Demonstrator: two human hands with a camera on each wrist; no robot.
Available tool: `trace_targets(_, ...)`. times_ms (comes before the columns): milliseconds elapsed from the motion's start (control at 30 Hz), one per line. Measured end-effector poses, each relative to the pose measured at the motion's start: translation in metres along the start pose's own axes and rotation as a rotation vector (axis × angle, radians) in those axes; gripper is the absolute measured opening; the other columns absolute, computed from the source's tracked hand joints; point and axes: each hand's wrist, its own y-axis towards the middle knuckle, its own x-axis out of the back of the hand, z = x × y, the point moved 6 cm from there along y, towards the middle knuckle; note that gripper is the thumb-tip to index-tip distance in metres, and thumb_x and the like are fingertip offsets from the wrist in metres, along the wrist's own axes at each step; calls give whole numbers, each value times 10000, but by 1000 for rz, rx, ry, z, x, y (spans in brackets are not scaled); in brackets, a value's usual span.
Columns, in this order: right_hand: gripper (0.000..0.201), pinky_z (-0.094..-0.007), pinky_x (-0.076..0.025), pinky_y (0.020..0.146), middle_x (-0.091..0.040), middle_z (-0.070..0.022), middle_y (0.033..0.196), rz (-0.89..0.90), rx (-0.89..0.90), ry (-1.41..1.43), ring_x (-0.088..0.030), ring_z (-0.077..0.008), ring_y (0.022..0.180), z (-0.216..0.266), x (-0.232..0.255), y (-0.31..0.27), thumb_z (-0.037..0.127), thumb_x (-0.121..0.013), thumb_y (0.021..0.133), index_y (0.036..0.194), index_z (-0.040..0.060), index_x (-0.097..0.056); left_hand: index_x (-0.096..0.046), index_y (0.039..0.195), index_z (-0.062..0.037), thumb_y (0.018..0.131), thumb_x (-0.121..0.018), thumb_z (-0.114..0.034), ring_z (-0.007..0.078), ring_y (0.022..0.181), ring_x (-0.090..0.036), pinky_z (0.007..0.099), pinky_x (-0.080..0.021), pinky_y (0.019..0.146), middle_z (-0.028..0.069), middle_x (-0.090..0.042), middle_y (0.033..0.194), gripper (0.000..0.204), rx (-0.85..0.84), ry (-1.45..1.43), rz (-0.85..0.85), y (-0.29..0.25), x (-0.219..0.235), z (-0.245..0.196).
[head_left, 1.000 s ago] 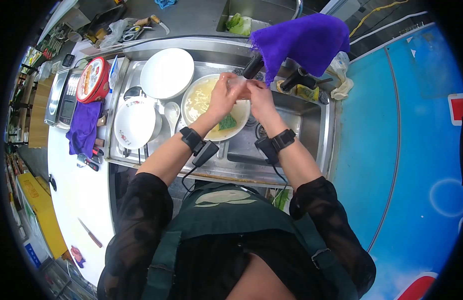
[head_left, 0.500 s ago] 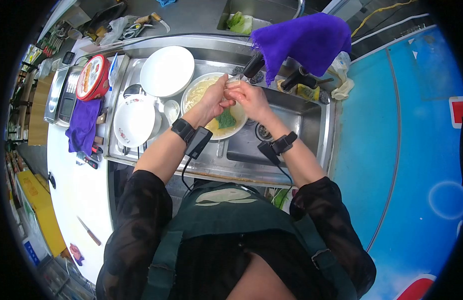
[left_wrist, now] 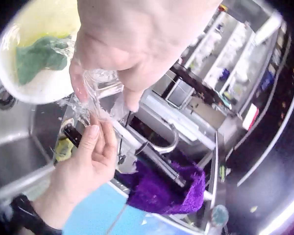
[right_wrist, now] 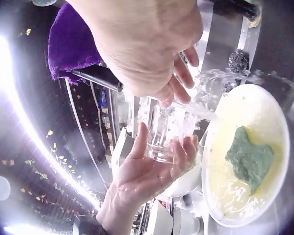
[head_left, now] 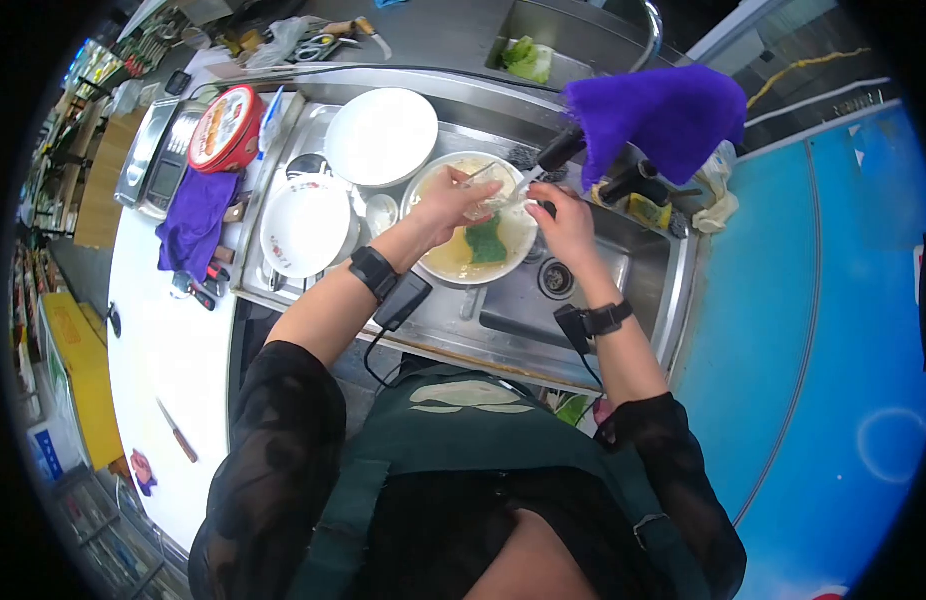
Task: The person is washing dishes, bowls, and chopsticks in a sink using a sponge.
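My left hand [head_left: 445, 208] grips a small clear drinking glass [right_wrist: 159, 134], its fingers around the side. Water from the black faucet [head_left: 560, 150] runs over the glass, above a white bowl [right_wrist: 211, 196]. Yellowish, sudsy water and a green cloth [head_left: 486, 240] lie in the bowl. Close by on the right is my right hand [head_left: 568, 228], with loosely bent fingers at the mouth of the glass in the right wrist view. The left wrist view shows the right fingertips [left_wrist: 108, 137] just below the glass, in the splashing water.
Left of the bowl, a large white bowl [head_left: 381, 135] and a flower-patterned bowl [head_left: 305, 225] stand on the steel drainboard. A sink basin [head_left: 593, 300] with a drain lies to the right. A purple towel [head_left: 663, 110] drapes over the faucet. A knife [head_left: 180, 435] lies on the white counter.
The hands have come apart; the right hand has drawn back to the right. The glass, earlier mostly covered by both hands, now shows in the left hand. The head view has shifted slightly.
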Motion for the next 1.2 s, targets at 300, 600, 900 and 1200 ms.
trace_targets(300, 421, -433, -428, 914, -574, -126, 1170, 237, 96, -109, -490, -335, 1111, 25, -71, -22, 201, -703, 748, 1133, 64, -601, -471, 1205, 11, 880, -667, -293, 158, 908, -589, 307, -484, 767, 81, -625, 976, 487, -250, 6, -238, 5, 100, -74)
trace_targets(600, 388, -433, -456, 881, -448, -201, 1308, 199, 155, -467, -438, -377, 1164, 17, -134, -22, 69, -573, 781, 1168, 39, -566, -350, 1271, -28, 687, -733, 53, 292, 1147, -500, 400, -497, 901, 163, -448, 1277, 703, -449, 194, -594, 27, 130, -92)
trace_targets(900, 352, -433, -435, 920, -409, -168, 1375, 242, 142, -372, -414, -351, 1205, 11, -132, -26, 34, -519, 795, 1145, 37, -562, -357, 1263, -25, 628, -758, 60, 272, 1056, -552, 355, -502, 804, 171, -498, 1213, 756, -284, 588, -840, 49, 149, -76)
trace_targets(1200, 260, -362, -479, 814, -641, -129, 931, -463, -407, 235, -622, -252, 868, -67, -7, -38, 27, -621, 763, 1022, 11, -602, -357, 1259, -3, 634, -777, -14, 284, 1019, -579, 385, -524, 744, 190, -525, 1166, 753, -90, 565, -870, 50, 151, -70)
